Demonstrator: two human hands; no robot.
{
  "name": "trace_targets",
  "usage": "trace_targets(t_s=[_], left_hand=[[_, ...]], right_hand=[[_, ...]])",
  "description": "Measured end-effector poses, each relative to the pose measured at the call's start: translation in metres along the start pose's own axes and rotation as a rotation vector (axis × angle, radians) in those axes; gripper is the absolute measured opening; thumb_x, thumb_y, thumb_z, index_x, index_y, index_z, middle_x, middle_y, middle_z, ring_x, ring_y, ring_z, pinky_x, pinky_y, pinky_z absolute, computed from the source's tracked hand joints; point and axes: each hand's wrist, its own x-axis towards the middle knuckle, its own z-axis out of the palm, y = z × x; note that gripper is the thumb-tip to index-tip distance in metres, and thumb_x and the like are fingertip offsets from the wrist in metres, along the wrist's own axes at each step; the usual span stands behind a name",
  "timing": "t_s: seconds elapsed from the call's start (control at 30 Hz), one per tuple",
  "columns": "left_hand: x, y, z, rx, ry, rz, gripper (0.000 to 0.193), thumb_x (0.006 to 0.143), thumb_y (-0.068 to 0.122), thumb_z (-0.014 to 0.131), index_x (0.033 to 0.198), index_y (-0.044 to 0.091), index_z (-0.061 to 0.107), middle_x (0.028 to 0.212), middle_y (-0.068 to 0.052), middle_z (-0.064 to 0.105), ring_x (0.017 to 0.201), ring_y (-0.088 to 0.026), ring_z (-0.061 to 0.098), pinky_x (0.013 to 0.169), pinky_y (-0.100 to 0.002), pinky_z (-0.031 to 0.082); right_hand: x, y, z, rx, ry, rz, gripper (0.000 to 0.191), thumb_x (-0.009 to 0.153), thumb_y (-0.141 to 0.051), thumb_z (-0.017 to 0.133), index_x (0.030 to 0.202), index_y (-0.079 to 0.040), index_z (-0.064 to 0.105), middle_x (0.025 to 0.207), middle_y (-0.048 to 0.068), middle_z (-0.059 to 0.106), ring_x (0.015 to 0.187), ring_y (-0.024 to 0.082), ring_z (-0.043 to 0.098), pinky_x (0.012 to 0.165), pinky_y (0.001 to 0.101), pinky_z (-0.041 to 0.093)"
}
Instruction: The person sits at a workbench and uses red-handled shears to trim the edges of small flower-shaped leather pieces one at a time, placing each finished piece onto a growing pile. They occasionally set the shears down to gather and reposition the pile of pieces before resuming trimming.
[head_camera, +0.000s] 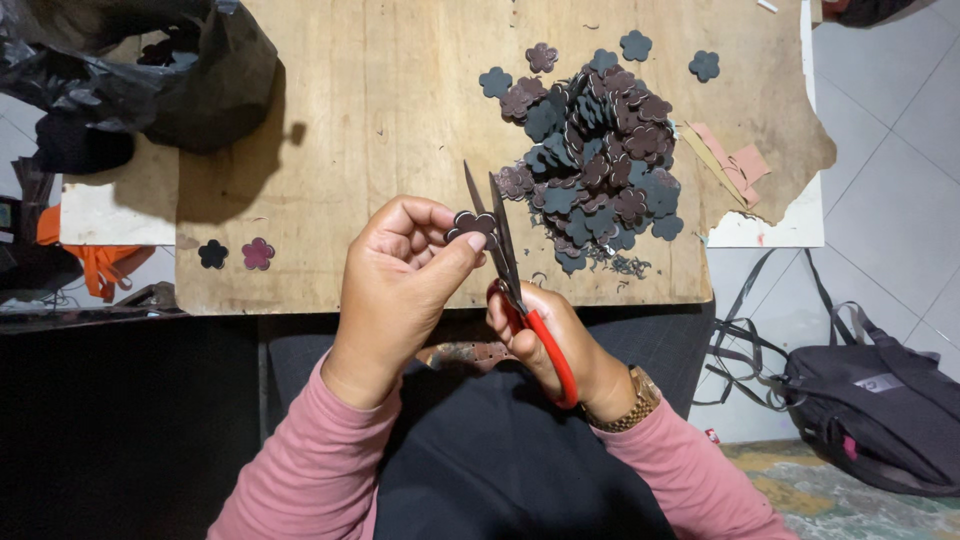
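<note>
Trimming a small flower cutout with scissors

The left hand (400, 275) pinches the thin, light, bendable flower cutout (473, 225) by its edge; just right, the right hand (545, 340) grips red-handled scissors (505, 255), blades parted beside it, pile (595, 150) beyond.

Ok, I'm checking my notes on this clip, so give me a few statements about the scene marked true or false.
1. The left hand pinches a flower-shaped cutout. True.
2. The right hand holds blue-handled scissors. False: the scissors have red handles.
3. A pile of flower cutouts lies on the wooden board. True.
4. The scissor blades are shut flat. False: they stand open, beside the held cutout.
5. The right wrist is bare. False: it wears a gold-coloured watch.
</note>
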Motion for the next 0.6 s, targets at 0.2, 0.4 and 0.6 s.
trace_targets(t_s=[0.2, 0.4, 0.6], left_hand=[[-0.001, 0.001, -0.002, 0.018, 0.003, 0.008, 0.016, 0.093, -0.004, 0.072, 0.106, -0.001, 0.062, 0.097, -0.006, 0.071, 0.085, -0.009, 0.069, 0.080, -0.023, 0.060], [-0.001, 0.003, -0.003, 0.043, -0.002, 0.000, 0.016, 0.093, -0.003, 0.073, 0.106, -0.001, 0.064, 0.095, -0.006, 0.072, 0.084, -0.009, 0.068, 0.077, -0.022, 0.058], [-0.002, 0.012, -0.008, 0.031, -0.022, -0.042, 0.019, 0.092, -0.003, 0.073, 0.108, -0.001, 0.061, 0.095, -0.007, 0.072, 0.083, -0.008, 0.068, 0.077, -0.021, 0.058]], right_hand=[[0.000, 0.001, -0.001, 0.007, -0.011, 0.011, 0.082, 0.083, -0.088, 0.054, 0.095, -0.007, 0.054, 0.084, -0.004, 0.050, 0.075, 0.006, 0.044, 0.065, 0.0214, 0.041], [-0.001, 0.002, -0.004, -0.011, -0.028, 0.000, 0.083, 0.084, -0.088, 0.054, 0.097, -0.007, 0.055, 0.085, -0.004, 0.051, 0.078, 0.006, 0.046, 0.067, 0.0215, 0.043], [-0.002, 0.003, -0.005, -0.023, -0.037, 0.017, 0.084, 0.083, -0.089, 0.054, 0.097, -0.006, 0.056, 0.086, -0.004, 0.051, 0.076, 0.005, 0.047, 0.065, 0.0211, 0.043]])
